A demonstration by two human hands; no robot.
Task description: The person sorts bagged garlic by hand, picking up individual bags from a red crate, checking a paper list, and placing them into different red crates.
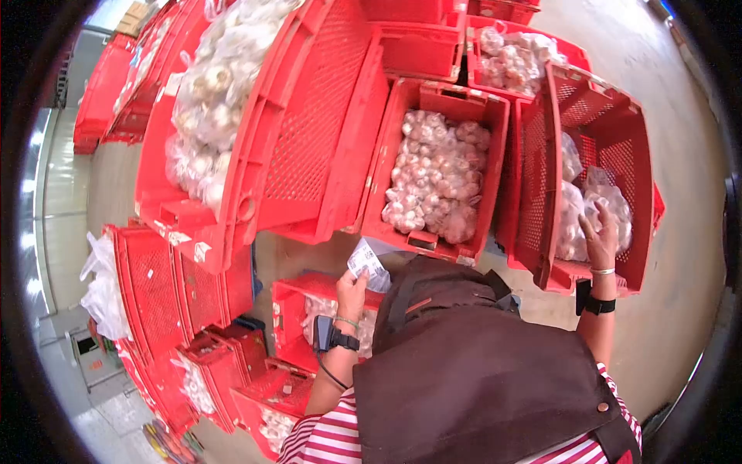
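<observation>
My left hand (pixel 352 294) is closed on a white printed label (pixel 365 261) with square codes, its thumb against the lower edge. Thin clear plastic shows just behind the label. At the right, my right hand (pixel 601 243) reaches into a tilted red crate (pixel 634 147), fingers apart and right at a plastic bag of garlic (pixel 614 205). Another garlic bag (pixel 570 224) lies beside it in the same crate. Between my hands stands a red crate (pixel 440 91) filled with bagged garlic bulbs (pixel 437 174).
A tall red crate (pixel 309 116) heaped with bagged garlic (pixel 216 85) rises at the left. More red crates (pixel 147 271) are stacked at lower left, with a white plastic bag (pixel 104 286) on top. Another garlic crate (pixel 572 50) stands behind. Concrete floor (pixel 688 201) runs along the right.
</observation>
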